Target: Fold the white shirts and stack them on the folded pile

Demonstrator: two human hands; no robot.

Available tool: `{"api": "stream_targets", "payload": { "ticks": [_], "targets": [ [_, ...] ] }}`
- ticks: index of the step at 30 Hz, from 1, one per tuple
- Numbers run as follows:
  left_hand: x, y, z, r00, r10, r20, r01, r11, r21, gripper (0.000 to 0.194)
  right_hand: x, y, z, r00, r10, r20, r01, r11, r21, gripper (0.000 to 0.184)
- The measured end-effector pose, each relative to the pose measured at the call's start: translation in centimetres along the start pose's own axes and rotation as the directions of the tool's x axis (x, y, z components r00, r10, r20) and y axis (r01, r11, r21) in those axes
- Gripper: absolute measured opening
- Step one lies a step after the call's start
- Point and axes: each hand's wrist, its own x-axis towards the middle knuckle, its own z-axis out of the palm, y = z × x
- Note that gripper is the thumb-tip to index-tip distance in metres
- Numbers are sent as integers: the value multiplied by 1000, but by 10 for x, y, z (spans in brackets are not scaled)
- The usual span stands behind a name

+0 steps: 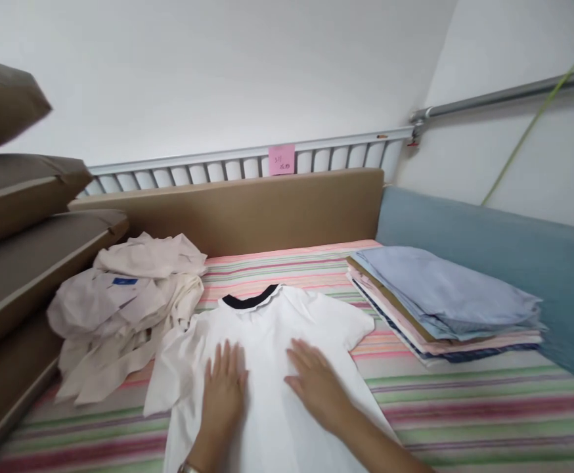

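Observation:
A white short-sleeved shirt (267,394) with a black collar lies spread out on a striped sheet (464,407), collar at the far end. My left hand (224,387) rests flat on the shirt's left part, fingers stretched toward the collar. On the right part lies my right hand (319,384), palm down with its fingers spread. Neither hand grips the cloth. The shirt's left sleeve as I see it is creased, while the right one lies flatter. Its lower end runs out of view.
Crumpled white clothes (134,295) lie in a heap at left, beside stacked brown cushions (45,256). To the right sits a pile of folded clothes (444,289). A brown panel (267,207) and a blue panel (488,230) border the back and right. A pink note (282,159) hangs behind.

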Motion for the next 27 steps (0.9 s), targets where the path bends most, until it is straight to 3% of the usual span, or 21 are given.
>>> {"api": "stream_targets", "payload": {
  "ticks": [2, 4, 10, 14, 18, 20, 24, 25, 27],
  "targets": [
    [14, 12, 8, 989, 138, 51, -133, 986, -98, 51, 15, -17, 5, 995, -94, 41, 92, 994, 58, 55],
    [32, 4, 14, 990, 110, 91, -99, 987, -125, 50, 33, -15, 10, 992, -113, 55, 110, 992, 64, 56],
    [84, -68, 21, 986, -144, 87, 146, 989, -24, 49, 91, 68, 12, 990, 134, -35, -138, 977, -161, 55],
    [91, -77, 24, 978, -192, 78, 194, 981, -16, 50, 110, 100, 15, 965, 225, -137, -252, 940, -230, 56],
    [89, -69, 24, 977, -199, 73, 199, 980, 5, 50, 113, 94, 18, 941, 288, -178, -325, 915, -240, 55],
    [89, -67, 22, 980, -192, 58, 191, 981, 20, 50, 113, 82, 19, 939, 260, -226, -313, 918, -243, 54],
    [87, -67, 19, 983, -178, 37, 177, 983, 43, 49, 120, 60, 25, 989, 2, -148, -34, 976, -214, 52],
    [87, -67, 19, 983, -181, 33, 180, 983, 49, 49, 124, 60, 28, 993, 6, -114, -28, 980, -199, 53],
    [87, -66, 20, 982, -187, 25, 186, 981, 63, 50, 133, 68, 31, 988, 121, -92, -136, 973, -188, 55]
  ]
}}
